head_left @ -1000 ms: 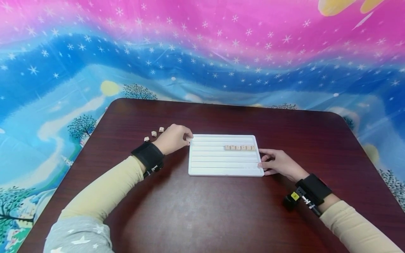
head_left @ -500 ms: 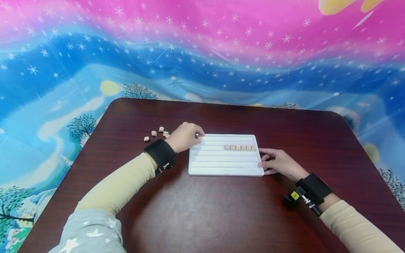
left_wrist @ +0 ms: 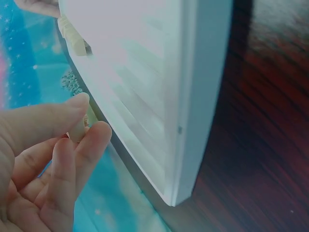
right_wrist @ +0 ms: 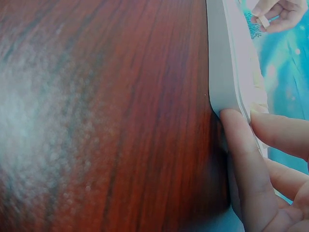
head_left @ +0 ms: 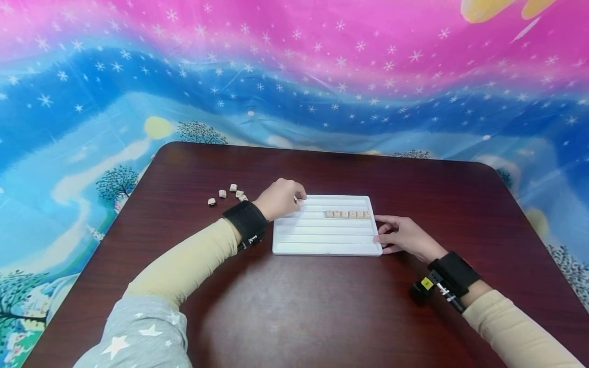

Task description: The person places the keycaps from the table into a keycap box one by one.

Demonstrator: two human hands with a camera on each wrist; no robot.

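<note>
My left hand (head_left: 278,199) pinches a small beige keycap (left_wrist: 77,131) between thumb and fingertips, over the upper left part of a white ridged tray (head_left: 322,246). A short row of similar keycaps (head_left: 347,214) sits in one groove of the tray, running to its right side. My right hand (head_left: 407,238) grips the tray's right edge. In the right wrist view, its fingers (right_wrist: 241,150) lie along the tray's side wall near a corner. Part of the pinched keycap is hidden behind the left fingertips.
Several loose beige keycaps (head_left: 223,193) lie on the dark wooden table (head_left: 285,306), left of the tray and close to my left wrist. A patterned cloth (head_left: 294,87) hangs behind the table's far edge.
My left hand has moved right with the keycap, from the tray's left edge to over its upper rows. More loose keycaps show behind it. My right hand stays on the tray.
</note>
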